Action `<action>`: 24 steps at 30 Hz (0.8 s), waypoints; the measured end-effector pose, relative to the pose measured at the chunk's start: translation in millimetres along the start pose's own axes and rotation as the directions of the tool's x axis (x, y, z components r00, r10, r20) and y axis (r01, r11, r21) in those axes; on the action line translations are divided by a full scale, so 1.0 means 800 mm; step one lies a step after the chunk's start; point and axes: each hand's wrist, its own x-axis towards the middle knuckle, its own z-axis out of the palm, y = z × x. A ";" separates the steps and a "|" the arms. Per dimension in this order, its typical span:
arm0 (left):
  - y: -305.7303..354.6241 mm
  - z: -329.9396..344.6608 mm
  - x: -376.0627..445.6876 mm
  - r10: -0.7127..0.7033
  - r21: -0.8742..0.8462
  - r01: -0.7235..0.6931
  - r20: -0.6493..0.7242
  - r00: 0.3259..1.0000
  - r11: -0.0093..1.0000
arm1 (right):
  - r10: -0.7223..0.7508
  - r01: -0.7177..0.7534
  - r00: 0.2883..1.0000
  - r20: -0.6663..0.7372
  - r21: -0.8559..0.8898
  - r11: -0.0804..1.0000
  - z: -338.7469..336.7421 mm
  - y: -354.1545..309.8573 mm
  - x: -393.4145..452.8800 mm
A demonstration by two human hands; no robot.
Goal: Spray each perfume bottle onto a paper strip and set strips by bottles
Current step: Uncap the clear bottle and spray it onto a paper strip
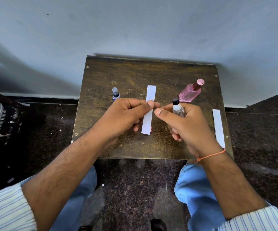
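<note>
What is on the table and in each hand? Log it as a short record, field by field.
left hand: pinches paper strip, held up
right hand: grips clear bottle, black cap
pink bottle: stands on table, far right
blue bottle: stands behind the left hand
second strip: lies flat at the table's right edge

Two bare forearms, sleeves pushed back well behind the fingers. Left sleeve (pixel 4 209) and right sleeve (pixel 258 220): white shirt cloth with thin blue stripes, cuffs bunched toward the elbows. Thin orange thread (pixel 211 155) tied round the right wrist, just behind the right hand (pixel 190 124). Left hand (pixel 123 115) without rings. Light blue jeans (pixel 200 194) on both legs.
</note>
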 end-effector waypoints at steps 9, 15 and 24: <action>-0.001 0.006 0.000 -0.039 -0.040 0.041 0.041 0.998 0.998 | 0.092 -0.094 0.995 0.032 0.082 0.992 0.003 0.004 0.003; 0.003 -0.015 0.002 -0.031 0.227 0.041 -0.048 0.998 0.973 | 0.165 -0.165 0.986 0.006 0.013 0.986 -0.006 0.005 0.007; -0.008 -0.025 -0.008 0.061 0.773 -0.197 0.201 0.978 0.603 | 0.248 -0.249 0.968 -0.026 -0.073 0.966 -0.011 0.014 0.016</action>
